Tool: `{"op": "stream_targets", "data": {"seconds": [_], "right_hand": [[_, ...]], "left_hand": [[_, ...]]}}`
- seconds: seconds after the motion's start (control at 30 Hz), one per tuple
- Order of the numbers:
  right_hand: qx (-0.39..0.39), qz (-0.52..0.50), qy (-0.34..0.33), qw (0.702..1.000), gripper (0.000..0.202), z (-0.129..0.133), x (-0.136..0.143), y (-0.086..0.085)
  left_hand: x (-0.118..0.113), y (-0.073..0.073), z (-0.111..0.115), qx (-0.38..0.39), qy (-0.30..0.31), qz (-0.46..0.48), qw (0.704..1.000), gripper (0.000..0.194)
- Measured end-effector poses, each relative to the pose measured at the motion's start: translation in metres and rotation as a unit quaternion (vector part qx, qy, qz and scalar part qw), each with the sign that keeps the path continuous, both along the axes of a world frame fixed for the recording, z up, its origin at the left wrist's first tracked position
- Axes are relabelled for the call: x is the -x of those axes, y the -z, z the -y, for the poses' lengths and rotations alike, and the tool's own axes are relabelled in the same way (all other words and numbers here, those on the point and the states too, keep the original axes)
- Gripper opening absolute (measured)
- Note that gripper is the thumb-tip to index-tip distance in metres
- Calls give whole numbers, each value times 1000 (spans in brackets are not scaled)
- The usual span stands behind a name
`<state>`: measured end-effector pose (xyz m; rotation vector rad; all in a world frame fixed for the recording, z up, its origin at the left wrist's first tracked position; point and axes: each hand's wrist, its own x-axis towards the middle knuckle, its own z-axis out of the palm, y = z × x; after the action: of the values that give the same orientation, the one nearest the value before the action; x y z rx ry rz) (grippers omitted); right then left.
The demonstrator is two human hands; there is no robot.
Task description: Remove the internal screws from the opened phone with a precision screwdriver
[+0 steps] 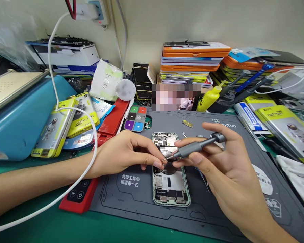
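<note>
An opened smartphone lies on the dark grey repair mat, its inner boards and metal parts exposed. In my right hand is a grey screwdriver, held slanted between thumb and fingers, its thin tip pointing down and left over the phone. My left hand is closed, with thumb and forefinger pinched together right at the screwdriver's tip. Whatever lies between those fingertips is too small to make out. Both hands hover above the phone's middle and hide part of it.
The mat has a small yellow-gold part on it and a coloured screw organizer at its back left. A white cable loops over my left forearm. Battery boxes, a yellow bottle and stacked orange cases stand around.
</note>
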<state>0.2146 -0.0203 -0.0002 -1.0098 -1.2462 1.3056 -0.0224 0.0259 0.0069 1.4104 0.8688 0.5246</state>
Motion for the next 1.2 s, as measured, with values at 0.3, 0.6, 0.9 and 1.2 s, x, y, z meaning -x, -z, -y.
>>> {"op": "stream_targets", "data": {"seconds": [0.3, 0.6, 0.9, 1.2], "right_hand": [[0, -7, 6, 1000, 35, -2, 1, 3], [33, -44, -5, 998, 41, -2, -5, 5], [8, -47, -14, 999, 42, -5, -2, 7], [-27, -26, -13, 999, 43, -3, -5, 6]], "left_hand": [[0, 1, 0, -3, -1, 16, 1000, 5], [1, 4, 1, 11, 6, 44, 999, 11], [0, 1, 0, -20, 23, 32, 999, 10], [1, 2, 0, -9, 18, 38, 999, 10]]}}
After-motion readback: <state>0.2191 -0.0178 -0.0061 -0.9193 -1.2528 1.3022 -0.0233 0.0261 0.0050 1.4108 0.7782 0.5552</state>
